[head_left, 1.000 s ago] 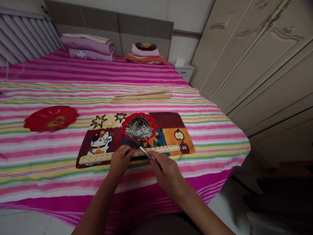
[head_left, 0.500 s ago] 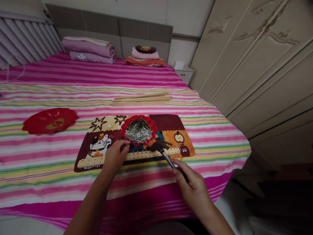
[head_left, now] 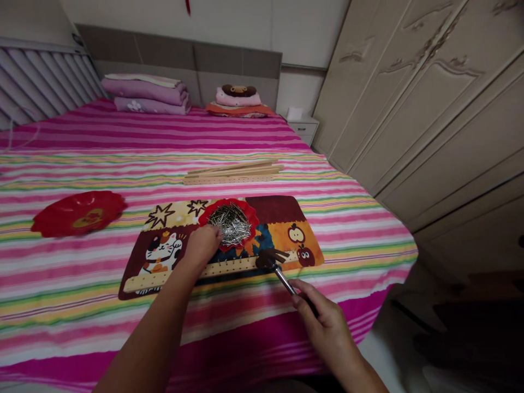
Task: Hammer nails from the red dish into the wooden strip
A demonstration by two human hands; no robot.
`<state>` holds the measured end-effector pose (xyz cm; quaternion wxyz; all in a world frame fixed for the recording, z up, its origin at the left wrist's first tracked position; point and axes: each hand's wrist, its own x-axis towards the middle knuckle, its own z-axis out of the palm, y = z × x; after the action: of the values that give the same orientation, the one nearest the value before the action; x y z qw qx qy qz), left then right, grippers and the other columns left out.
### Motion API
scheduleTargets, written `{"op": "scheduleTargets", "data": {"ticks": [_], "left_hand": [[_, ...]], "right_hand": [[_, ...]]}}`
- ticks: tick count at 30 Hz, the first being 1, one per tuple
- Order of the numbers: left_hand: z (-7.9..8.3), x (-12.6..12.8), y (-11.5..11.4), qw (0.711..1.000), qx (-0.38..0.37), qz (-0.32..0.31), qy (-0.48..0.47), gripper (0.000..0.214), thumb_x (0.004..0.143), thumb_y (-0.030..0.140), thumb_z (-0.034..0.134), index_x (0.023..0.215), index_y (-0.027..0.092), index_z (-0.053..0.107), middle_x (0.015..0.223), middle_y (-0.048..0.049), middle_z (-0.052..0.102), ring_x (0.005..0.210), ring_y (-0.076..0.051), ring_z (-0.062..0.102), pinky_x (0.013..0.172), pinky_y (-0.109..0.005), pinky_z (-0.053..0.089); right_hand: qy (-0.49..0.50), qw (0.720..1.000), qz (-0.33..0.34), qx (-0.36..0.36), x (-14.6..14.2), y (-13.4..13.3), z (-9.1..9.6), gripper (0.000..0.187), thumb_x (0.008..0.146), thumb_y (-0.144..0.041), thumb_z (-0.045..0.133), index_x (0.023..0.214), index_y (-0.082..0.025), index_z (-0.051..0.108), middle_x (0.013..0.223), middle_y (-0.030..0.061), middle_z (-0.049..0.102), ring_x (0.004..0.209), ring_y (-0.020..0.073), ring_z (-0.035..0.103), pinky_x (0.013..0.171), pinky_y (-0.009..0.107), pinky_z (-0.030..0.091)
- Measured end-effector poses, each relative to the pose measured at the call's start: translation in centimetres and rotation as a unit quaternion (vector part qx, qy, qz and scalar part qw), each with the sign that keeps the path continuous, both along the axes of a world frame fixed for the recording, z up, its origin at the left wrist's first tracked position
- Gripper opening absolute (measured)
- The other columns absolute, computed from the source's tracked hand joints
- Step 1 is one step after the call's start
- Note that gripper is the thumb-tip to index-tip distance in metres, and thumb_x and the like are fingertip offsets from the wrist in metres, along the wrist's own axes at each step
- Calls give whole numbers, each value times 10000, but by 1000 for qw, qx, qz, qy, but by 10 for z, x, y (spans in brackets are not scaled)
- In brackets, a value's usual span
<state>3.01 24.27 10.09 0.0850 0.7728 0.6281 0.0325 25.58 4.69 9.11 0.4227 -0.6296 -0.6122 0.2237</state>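
My right hand point(head_left: 325, 316) is closed round the handle of a claw hammer point(head_left: 282, 277). Its dark head lies over the right part of a pale wooden strip point(head_left: 233, 266) with a row of holes, where several nails stand upright. At the near left rim of a small red scalloped bowl point(head_left: 254, 218), my left hand point(head_left: 203, 245) has its fingers bent together against a heap of silvery nails point(head_left: 233, 224). What those fingertips hold, if anything, is hidden. Under strip and bowl lies a patterned mat point(head_left: 272, 210) with a cat and apples.
Farther back on the striped bedspread point(head_left: 352, 218) lies a pile of wooden strips point(head_left: 233, 172). A larger red dish point(head_left: 77, 213) is at the left. Folded bedding point(head_left: 143, 95) sits by the headboard point(head_left: 172, 54), and a wardrobe point(head_left: 393, 103) stands on the right.
My left hand has moved from beside the wooden strip up to the nails in the red bowl. My right hand still holds the hammer over the strip. The view has shifted slightly.
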Motion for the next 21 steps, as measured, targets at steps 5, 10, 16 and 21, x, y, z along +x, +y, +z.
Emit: {"op": "scheduleTargets", "data": {"ticks": [5,10,16,21], "left_hand": [[-3,-20,-1,969,-34,44,-239,160,690,336,533,649,200,606,664,4,649,655,-160,575,612,-246,382],[-5,-33,-13,866,-76,112,-482,292,566,443,659,692,181,634,582,30,599,547,-113,502,552,-230,365],[-5,-49,-47,773,-98,194,-596,414,443,417,762,731,155,623,564,28,593,527,-94,505,511,-208,384],[-23,-57,-67,778,-133,208,-578,421,454,433,760,732,158,603,590,7,630,550,-119,563,520,-226,429]], "right_hand": [[3,1000,1,-15,-1,0,0,269,863,-284,501,1060,-164,641,800,42,709,715,151,673,673,186,533],[11,1000,-1,-15,-4,0,1,264,855,-292,507,1035,-169,656,850,50,722,735,156,680,674,190,539],[8,1000,-3,-22,-5,-2,-2,293,846,-305,516,1048,-151,660,897,76,725,781,174,687,726,222,545],[5,1000,9,-22,-9,-2,-1,280,847,-303,512,1045,-170,660,921,71,725,781,174,688,744,240,546]]}}
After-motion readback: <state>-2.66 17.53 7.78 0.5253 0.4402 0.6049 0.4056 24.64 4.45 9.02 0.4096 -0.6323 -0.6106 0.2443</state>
